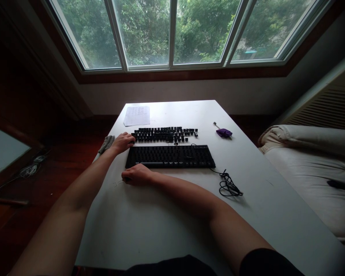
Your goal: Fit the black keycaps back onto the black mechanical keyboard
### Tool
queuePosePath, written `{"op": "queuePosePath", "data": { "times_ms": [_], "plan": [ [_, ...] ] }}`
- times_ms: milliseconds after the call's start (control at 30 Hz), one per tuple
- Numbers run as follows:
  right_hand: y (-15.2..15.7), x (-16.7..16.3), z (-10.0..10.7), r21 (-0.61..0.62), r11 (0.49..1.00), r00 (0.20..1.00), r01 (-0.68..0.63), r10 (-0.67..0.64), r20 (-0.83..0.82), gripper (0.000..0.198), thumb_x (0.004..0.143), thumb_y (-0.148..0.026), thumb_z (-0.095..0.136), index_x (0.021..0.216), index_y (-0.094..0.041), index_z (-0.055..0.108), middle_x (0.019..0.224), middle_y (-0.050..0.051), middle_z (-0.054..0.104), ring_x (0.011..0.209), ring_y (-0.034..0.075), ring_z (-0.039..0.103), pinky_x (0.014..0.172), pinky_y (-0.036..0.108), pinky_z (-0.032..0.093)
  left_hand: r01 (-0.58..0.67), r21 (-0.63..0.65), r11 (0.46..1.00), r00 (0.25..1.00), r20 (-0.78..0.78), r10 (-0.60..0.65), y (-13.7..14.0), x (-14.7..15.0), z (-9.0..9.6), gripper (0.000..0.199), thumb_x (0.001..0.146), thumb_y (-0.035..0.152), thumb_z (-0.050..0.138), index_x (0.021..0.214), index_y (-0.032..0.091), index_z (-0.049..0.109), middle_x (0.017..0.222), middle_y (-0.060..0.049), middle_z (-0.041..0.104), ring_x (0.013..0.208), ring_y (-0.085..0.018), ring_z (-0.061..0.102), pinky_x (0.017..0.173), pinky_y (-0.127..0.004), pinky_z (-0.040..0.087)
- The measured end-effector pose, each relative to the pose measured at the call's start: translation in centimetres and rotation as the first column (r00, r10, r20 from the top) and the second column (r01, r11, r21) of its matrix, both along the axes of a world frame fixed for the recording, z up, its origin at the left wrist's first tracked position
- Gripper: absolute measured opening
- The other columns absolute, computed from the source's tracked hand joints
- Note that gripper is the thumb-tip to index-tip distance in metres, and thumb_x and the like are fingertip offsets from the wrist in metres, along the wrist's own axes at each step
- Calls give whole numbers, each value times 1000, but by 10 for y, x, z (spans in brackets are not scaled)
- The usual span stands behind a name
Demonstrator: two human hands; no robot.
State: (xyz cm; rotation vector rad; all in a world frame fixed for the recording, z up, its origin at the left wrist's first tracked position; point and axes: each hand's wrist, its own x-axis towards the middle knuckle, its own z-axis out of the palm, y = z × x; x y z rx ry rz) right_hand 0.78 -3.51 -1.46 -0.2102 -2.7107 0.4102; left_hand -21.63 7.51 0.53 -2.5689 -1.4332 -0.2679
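Black plastic makes up the long keyboard (172, 156), which lies flat across the middle of the white table (149, 226), its front edge towards the person; its upper surface is too dark to tell each key position apart. Just beyond it, loose black keycaps (158, 135) stand in rows that roughly follow a keyboard layout, more scattered towards the right end.

The left hand (123, 142) reaches to the left end of those rows, fingers bent down and touching the nearest keycaps; whether one is pinched between them I cannot tell. The right hand (138, 174) rests on the table just in front of the keyboard's left front corner, fingers curled in around a thin, pale wire tool (118, 183) whose looped end pokes out to the left.

From the keyboard's right side a black cable (229, 186) runs to a loose bundle on the table. A crumpled grey cloth (106, 144) lies at the left edge, just beside the left wrist. Farther back are a sheet of printed paper (137, 115) at the far left corner and, to the right, a purple pouch (224, 133) with a small brush (216, 125) near it.

Past the table, a sliding window (171, 34) shows green trees; a pale sofa (301, 168) stands to the right, above reddish wooden floor (60, 168).
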Motion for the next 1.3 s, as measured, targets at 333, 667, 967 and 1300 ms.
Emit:
{"op": "queuePosePath", "data": {
  "times_ms": [333, 667, 967, 1300],
  "plan": [
    [0, 0, -2, 12, 1000, 999, 6, -6, -34, 10, 92, -31, 56, 93, -23, 63, 87, -2, 70, 69, 13, 59, 55, 25, 27, -14, -9, 1000, 1000, 22, 14, -2, -1, 1, 24, 88, 25, 61, 110, 25, 68, 107, -8, 68, 104, -27, 56, 92, -42, 46],
    [-1, -2, -4, 18, 999, 1000, 26, -26, -2, 12, 92, -32, 56, 95, -24, 65, 89, 0, 70, 69, 13, 59, 55, 25, 27, 11, 14, 1000, 1000, 7, -11, -3, 3, 1, 26, 87, 21, 59, 112, 24, 68, 112, -9, 67, 106, -28, 55, 92, -43, 46],
    [-2, 0, 0, 21, 999, 1000, 30, -30, -1, 11, 92, -31, 56, 94, -23, 64, 88, -1, 70, 69, 13, 58, 55, 26, 28, -12, -1, 1000, 999, -32, 12, -9, 6, 7, 34, 85, 15, 58, 115, 27, 66, 114, -8, 66, 110, -29, 55, 93, -44, 46],
    [-1, 0, 1, 15, 1000, 1000, 21, -21, 1, 11, 91, -31, 56, 94, -23, 64, 89, -1, 70, 70, 13, 58, 55, 25, 27, -16, -8, 1000, 1000, -11, 16, -9, 9, 5, 35, 84, 13, 55, 114, 27, 68, 111, -9, 67, 109, -30, 55, 92, -45, 46]
  ]
}}
